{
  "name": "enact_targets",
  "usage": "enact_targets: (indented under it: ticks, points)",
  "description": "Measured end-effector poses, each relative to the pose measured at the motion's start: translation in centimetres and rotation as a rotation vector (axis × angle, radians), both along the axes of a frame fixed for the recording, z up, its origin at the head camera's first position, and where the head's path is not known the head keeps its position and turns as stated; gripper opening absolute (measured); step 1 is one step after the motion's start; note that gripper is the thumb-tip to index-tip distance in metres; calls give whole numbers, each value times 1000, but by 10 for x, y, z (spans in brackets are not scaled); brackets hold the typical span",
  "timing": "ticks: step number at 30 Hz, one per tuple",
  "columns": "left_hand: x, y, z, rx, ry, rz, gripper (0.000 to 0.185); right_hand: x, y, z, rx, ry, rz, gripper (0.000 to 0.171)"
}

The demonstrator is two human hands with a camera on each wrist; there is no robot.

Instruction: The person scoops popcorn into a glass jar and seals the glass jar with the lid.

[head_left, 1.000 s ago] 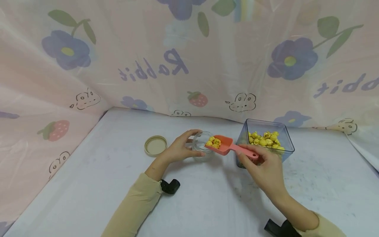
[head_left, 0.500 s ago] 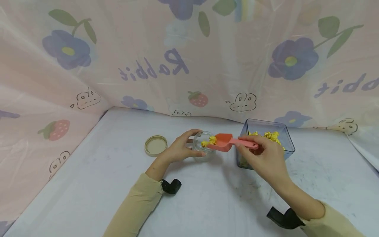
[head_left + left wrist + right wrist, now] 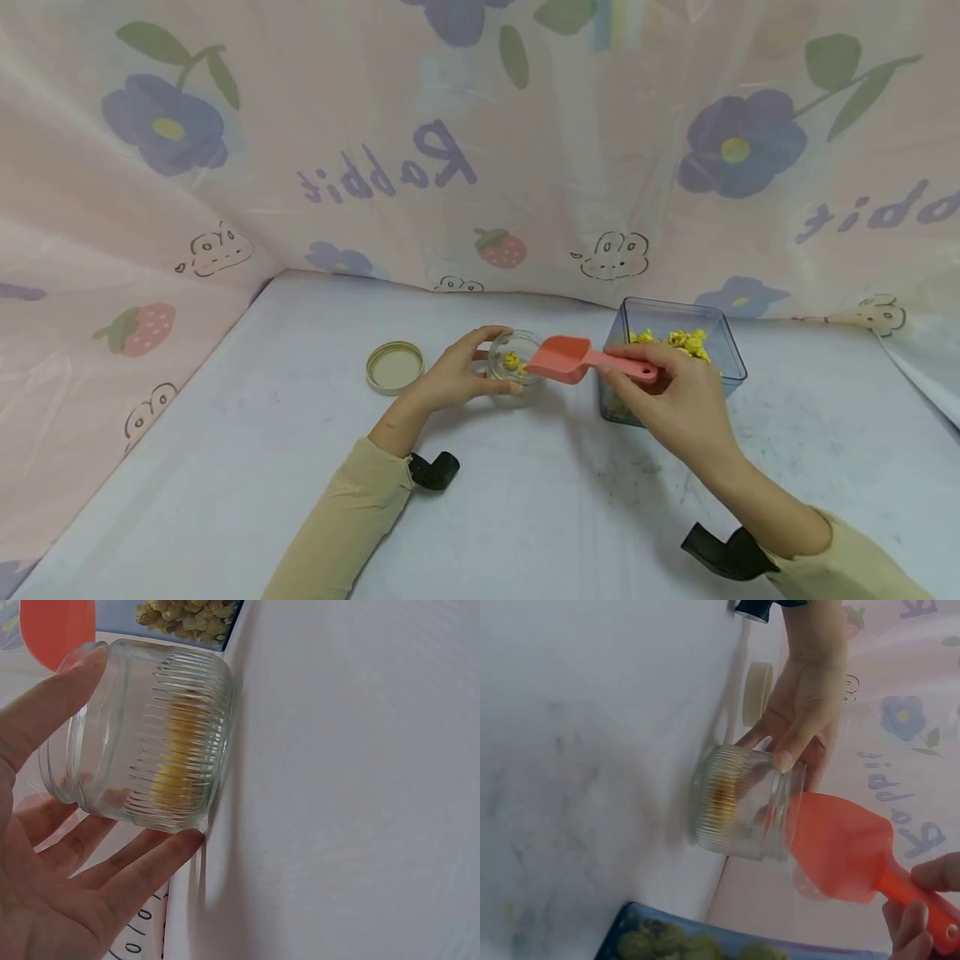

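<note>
My left hand (image 3: 459,377) holds a ribbed clear glass jar (image 3: 142,735) upright on the table, thumb and fingers around its sides. Yellow popcorn (image 3: 178,750) lies at the bottom of the jar. In my right hand (image 3: 678,408) is the handle of a coral-pink scoop (image 3: 561,360), pinched between thumb and fingers. The scoop's front lip is tilted down over the jar's mouth, and its bowl shows no popcorn. Behind the right hand stands a clear bluish square container (image 3: 731,358) with more popcorn (image 3: 686,340) in it, partly hidden by that hand.
A round lid (image 3: 394,368) lies on the white tabletop (image 3: 495,508) to the left of the jar. A printed pink curtain (image 3: 420,200) hangs along the back and left of the table. Black wrist-worn devices (image 3: 435,472) sit at both sleeves.
The scoop has tipped toward the jar, and the popcorn in it has dropped into the jar. My left hand keeps the jar in the same spot.
</note>
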State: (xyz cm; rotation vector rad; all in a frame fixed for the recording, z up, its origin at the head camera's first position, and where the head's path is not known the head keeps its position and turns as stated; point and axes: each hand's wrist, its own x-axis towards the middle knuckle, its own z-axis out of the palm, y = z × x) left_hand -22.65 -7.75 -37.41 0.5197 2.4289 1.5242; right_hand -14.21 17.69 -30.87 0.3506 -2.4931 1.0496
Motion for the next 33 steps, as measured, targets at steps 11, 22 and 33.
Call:
enact_targets:
  ticks: [11, 22, 33]
  points:
    - [-1, -2, 1, -8, -9, 9, 79, 7, 8, -14, 62, -43, -9, 22]
    - [0, -1, 0, -6, -18, 10, 80, 11, 13, -31, 45, -28, 7, 21]
    - [0, 0, -2, 12, -27, 9, 79, 13, 13, -36, 41, -12, -39, 24]
